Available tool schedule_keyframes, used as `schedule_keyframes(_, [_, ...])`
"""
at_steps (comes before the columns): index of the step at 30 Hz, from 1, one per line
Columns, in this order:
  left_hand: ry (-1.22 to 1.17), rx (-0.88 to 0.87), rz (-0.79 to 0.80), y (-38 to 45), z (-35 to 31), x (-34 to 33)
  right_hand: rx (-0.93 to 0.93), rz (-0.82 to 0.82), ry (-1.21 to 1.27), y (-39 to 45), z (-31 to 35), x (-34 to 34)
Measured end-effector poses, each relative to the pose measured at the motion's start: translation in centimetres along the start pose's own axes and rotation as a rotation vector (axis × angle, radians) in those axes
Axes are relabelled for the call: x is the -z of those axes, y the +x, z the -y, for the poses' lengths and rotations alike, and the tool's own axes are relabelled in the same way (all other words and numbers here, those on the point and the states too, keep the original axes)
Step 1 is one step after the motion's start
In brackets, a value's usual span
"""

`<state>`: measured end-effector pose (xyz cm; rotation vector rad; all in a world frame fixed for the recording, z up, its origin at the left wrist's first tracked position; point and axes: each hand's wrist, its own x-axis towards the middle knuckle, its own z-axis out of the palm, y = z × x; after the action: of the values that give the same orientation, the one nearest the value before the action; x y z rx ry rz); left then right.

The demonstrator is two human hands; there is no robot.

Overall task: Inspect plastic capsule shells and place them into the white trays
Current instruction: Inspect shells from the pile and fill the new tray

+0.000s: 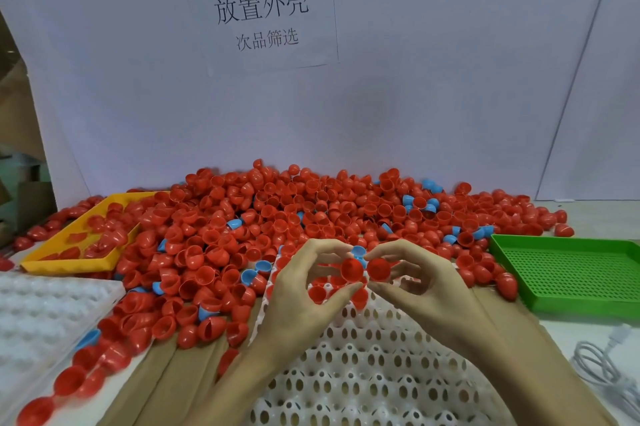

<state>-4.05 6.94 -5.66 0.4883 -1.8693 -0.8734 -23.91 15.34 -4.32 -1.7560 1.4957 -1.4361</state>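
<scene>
Inspection step, head view. The left hand (304, 290) pinches one red shell (352, 271) between thumb and fingertips, its open mouth turned toward the viewer; the right hand (415, 282) pinches a second red shell (378, 269) in the same manner. The two shells sit side by side, touching or nearly so, just above the far edge of the white tray (363, 366), whose pockets nearest the hands already hold a few red shells. Behind lies the heap (294, 218) of loose shells (mostly red, a few blue). A yellow tray (69, 261) holding some shells stands at left, a green tray (571, 273) at right, a second white tray (45, 315) at near left.

To do this step well, judged from the grip: hold each shell by its rim only, so the dome and interior remain unobscured; rotate it to check the rim and wall for cracks or flash; then seat sound shells singly in vacant pockets. The destination for rejects is not evident here.
</scene>
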Motion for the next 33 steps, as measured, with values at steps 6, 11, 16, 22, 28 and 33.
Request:
schedule_keyframes(6, [-0.096,0.047,-0.032,-0.02,-0.21,0.01,-0.028,-0.029,0.055,0.06,-0.03,-0.14])
schedule_keyframes(11, [-0.07,0.025,-0.017,-0.1,-0.17,-0.06,-0.04,-0.011,0.125,0.14,-0.35,0.0])
schedule_keyframes(16, [-0.095,0.036,0.041,-0.1,-0.19,-0.22,0.0,0.065,0.162,-0.03,0.07,0.13])
schedule_keyframes(22, [-0.188,0.108,0.14,-0.55,-0.28,-0.44,-0.062,-0.037,0.14,0.0,0.08,-0.09])
schedule_keyframes(28, [-0.152,0.1,0.085,-0.47,-0.4,-0.63,-0.081,0.006,-0.049,-0.06,-0.39,0.1])
schedule_keyframes(33, [-0.162,0.135,0.03,-0.37,-0.45,-0.31,-0.082,0.048,-0.026,-0.07,-0.06,-0.26])
